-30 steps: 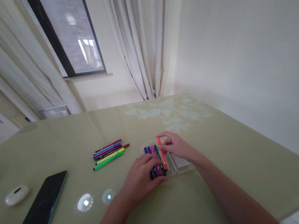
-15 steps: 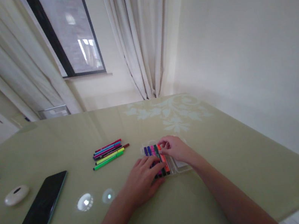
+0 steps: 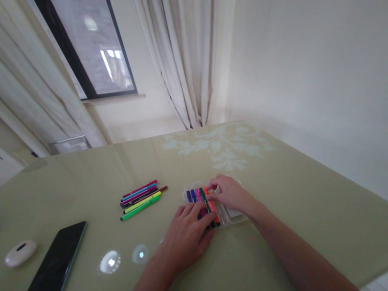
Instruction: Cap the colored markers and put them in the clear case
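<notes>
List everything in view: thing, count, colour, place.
clear marker case: one, transparent, table centre, under both hands
markers in case: five, purple, blue, pink, dark green, orange, side by side
loose markers: about seven, mixed colours, left of the case
phone: one, black, table left
oval object: one, white, left of phone
table: one, pale green
window: one, dark frame, behind
curtains: cream
left hand: on the case's near end
right hand: fingers at the orange marker

Orange marker [image 3: 211, 205] now lying flat in the clear case [image 3: 227, 209], right hand [image 3: 230, 194] lowered onto it
</notes>
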The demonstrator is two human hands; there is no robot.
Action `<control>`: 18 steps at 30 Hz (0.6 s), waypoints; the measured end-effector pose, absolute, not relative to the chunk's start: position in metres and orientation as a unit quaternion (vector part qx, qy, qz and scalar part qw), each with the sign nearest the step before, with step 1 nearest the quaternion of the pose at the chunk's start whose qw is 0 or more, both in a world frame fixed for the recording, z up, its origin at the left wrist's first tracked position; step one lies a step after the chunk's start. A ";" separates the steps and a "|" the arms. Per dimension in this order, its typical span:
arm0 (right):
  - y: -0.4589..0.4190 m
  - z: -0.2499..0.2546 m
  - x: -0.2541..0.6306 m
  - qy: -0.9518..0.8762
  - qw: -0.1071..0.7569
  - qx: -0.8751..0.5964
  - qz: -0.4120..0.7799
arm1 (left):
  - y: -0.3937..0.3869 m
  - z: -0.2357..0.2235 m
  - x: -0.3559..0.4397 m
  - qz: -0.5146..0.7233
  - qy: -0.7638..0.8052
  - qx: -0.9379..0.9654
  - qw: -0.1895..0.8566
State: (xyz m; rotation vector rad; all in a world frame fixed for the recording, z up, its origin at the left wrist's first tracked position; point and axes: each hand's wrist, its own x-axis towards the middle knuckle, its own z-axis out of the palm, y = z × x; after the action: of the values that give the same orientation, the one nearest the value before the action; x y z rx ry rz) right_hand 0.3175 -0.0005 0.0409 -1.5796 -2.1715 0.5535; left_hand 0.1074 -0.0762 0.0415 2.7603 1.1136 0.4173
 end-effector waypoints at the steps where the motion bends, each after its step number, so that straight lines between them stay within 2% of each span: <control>1: -0.001 0.041 0.318 -0.776 0.199 -0.566 0.196 | -0.077 0.041 0.108 0.140 0.371 0.916 0.069; 7: 0.000 0.043 0.319 -0.757 0.232 -0.568 0.226 | -0.067 0.038 0.101 0.208 0.377 0.897 0.105; 10: 0.000 0.045 0.320 -0.752 0.254 -0.571 0.211 | -0.054 0.037 0.083 0.224 0.501 0.835 0.032; 14: 0.001 0.047 0.319 -0.747 0.276 -0.571 0.199 | -0.044 0.042 0.050 0.124 0.675 0.717 -0.122; 18: 0.001 0.048 0.317 -0.742 0.294 -0.572 0.191 | -0.042 0.048 0.028 0.051 0.723 0.679 -0.117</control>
State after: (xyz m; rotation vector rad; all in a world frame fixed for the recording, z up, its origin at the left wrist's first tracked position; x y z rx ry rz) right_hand 0.3166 0.0010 0.0480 -1.5219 -1.9751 0.5080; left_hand 0.0283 -0.0424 0.0481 2.3099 2.4569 0.1749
